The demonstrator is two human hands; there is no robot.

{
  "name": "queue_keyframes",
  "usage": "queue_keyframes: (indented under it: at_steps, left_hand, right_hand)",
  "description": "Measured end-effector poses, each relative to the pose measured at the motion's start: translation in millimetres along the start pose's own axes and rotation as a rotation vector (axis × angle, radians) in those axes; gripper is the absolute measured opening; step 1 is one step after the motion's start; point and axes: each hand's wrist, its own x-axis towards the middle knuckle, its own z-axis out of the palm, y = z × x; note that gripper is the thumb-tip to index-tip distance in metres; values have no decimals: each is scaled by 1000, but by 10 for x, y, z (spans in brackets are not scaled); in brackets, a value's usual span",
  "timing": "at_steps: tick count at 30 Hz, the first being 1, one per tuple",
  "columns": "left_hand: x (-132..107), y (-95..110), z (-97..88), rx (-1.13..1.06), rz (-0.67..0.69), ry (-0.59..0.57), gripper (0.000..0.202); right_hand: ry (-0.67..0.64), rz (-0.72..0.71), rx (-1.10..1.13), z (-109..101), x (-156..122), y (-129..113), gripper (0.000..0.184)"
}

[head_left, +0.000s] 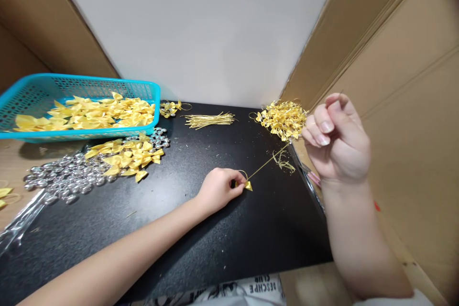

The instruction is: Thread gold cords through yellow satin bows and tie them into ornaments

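My left hand (224,189) rests low over the black table, thumb and fingers pinched on a small yellow ribbon bow (248,185). A thin loop of gold cord stands up by its fingertips. From the bow a straight, taut gold cord (268,161) runs up and right toward my right hand (339,136). That hand is raised at the right with curled fingers, thumb pressed against the index finger. A thin dark tip shows above the pinch; the cord's far end is hard to make out against the pile of finished-looking bows (281,119) behind.
A blue basket (156,105) of yellow bows stands at the back left. Before it lie silver beads (68,177) and loose bows (132,155). Cut gold cords (210,120) lie at the back; cord scraps (284,161) and pink-handled scissors (314,178) are right. Cardboard walls (405,105) flank the table.
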Motion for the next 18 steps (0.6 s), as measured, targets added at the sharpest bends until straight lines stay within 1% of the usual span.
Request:
queue_keyframes:
  at_steps: [4, 11, 18]
  left_hand:
    - [-3, 3, -3, 17, 10, -30, 12]
    - [-11, 10, 3, 22, 12, -35, 12]
    - [-16, 3, -5, 14, 22, -41, 10]
  right_hand:
    - [42, -22, 11, -21, 25, -2, 12]
    - [-11, -47, 1, -108, 59, -4, 7]
    - [12, -55, -7, -140, 76, 7, 7]
